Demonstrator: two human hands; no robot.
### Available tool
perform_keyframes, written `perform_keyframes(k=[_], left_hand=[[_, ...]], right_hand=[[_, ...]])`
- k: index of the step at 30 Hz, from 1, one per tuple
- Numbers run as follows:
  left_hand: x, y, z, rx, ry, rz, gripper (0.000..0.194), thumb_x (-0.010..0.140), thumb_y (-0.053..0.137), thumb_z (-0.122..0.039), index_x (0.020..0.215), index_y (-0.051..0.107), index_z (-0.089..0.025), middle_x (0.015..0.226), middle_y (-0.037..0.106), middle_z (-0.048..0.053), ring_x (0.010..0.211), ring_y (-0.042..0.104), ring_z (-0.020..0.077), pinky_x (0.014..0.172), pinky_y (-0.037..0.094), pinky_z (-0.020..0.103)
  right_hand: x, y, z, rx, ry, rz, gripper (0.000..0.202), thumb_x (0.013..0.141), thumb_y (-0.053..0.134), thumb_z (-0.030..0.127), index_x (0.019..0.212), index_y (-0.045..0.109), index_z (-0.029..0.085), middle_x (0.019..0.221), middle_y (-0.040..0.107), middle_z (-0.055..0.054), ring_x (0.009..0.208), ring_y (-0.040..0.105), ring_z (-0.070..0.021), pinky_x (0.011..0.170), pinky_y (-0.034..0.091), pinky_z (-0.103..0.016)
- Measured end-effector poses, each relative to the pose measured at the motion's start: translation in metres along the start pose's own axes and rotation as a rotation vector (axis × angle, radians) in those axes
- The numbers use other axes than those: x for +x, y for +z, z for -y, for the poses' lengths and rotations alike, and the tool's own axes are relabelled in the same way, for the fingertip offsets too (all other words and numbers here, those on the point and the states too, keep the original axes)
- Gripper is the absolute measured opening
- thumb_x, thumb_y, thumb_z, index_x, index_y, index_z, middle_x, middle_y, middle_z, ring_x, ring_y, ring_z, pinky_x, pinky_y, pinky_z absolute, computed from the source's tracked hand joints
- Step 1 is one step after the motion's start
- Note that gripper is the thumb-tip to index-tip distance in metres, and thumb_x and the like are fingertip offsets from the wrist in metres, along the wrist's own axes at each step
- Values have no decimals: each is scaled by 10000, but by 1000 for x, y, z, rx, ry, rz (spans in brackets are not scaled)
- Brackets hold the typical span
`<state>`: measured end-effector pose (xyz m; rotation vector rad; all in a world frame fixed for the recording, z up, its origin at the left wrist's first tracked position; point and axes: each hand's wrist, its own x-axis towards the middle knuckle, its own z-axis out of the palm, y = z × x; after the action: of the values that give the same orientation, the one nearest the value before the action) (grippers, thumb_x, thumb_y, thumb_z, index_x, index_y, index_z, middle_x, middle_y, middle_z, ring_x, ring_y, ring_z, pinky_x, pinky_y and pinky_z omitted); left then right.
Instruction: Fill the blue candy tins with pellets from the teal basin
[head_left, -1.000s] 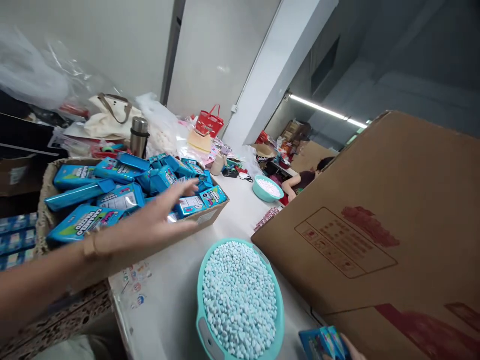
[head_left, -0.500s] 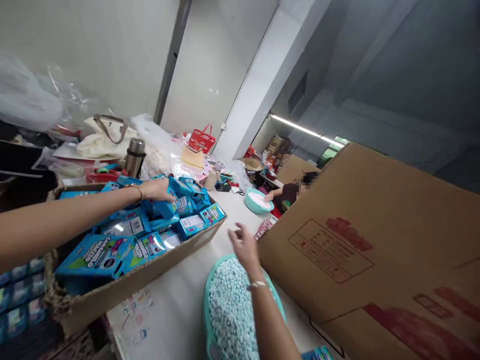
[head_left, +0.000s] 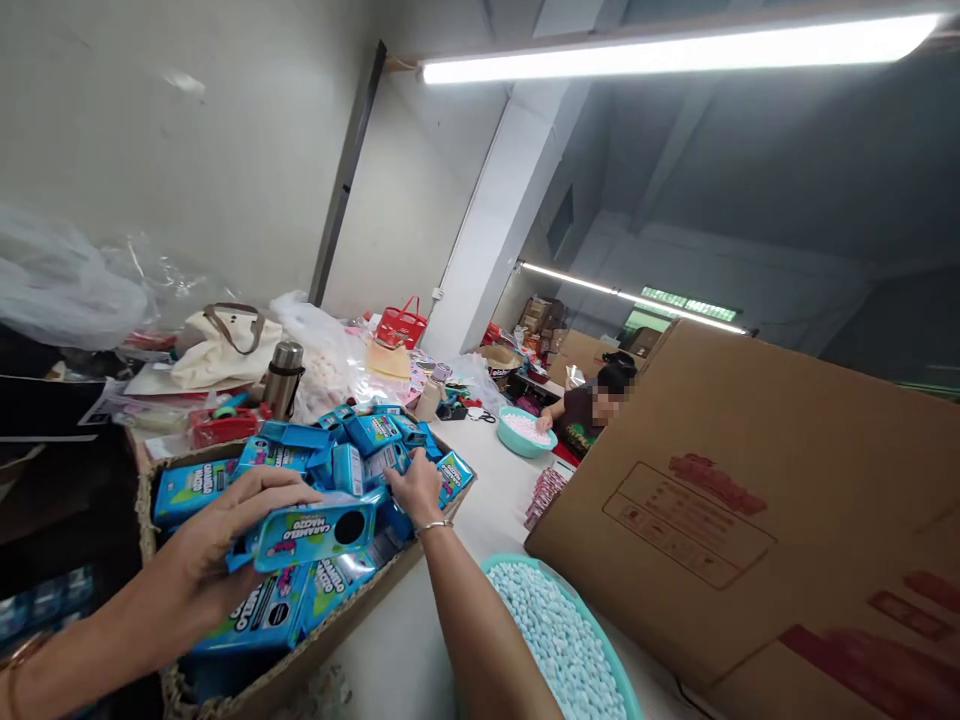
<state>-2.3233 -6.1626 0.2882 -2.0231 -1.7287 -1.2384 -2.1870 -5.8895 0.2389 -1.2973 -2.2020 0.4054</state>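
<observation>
My left hand (head_left: 214,545) is closed around a blue candy box (head_left: 315,535) printed "Caramelo Macizo", held tilted above an open carton (head_left: 379,588). My right hand (head_left: 418,490) reaches into the far right part of that carton. Its fingers are curled on another blue candy box (head_left: 394,517), partly hidden beneath the hand. Many similar blue boxes (head_left: 371,432) lie jumbled in the carton. To the right of my right forearm, a turquoise basin (head_left: 622,680) is heaped with pale blue candies (head_left: 555,630).
A large cardboard box (head_left: 720,540) stands on the right. Behind the carton are a steel flask (head_left: 283,380), a cream bag (head_left: 232,345) and a red bag (head_left: 401,325). Farther off, another person (head_left: 581,405) has a hand at a second turquoise basin (head_left: 525,440).
My left hand has drawn back toward me with a blue candy box. My right hand has moved from above the basin to the boxes in the carton. The view has tilted upward.
</observation>
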Motion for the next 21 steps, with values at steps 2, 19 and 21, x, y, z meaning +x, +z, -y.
perform_keyframes(k=[2,19,21], left_hand=[[-20,12,-14,-116,-112,-47,520,818,669,-465,1314,577,-590,1337,670,-79,1231,655,292,1000,615,413],[-28,269,-182,-922,-568,125,710,868,537,-688,1355,418,-186,1374,593,187,1280,600,354,1104,480,506],[-33,284,-184,-963,-575,131,791,810,571,-744,1338,389,-184,1386,573,208,1283,595,371,1106,477,519]], right_hand=[[-8,-25,-7,143,-44,-106,566,815,713,385,1300,581,125,1225,672,-165,1177,615,-329,1027,439,-436],[-269,-83,-111,1086,241,-502,898,811,656,701,1512,271,294,1616,350,-99,1475,374,-321,1251,256,-536],[-273,-75,-115,1113,226,-395,1020,827,520,825,1614,145,296,1712,148,-51,1583,143,-312,1302,97,-524]])
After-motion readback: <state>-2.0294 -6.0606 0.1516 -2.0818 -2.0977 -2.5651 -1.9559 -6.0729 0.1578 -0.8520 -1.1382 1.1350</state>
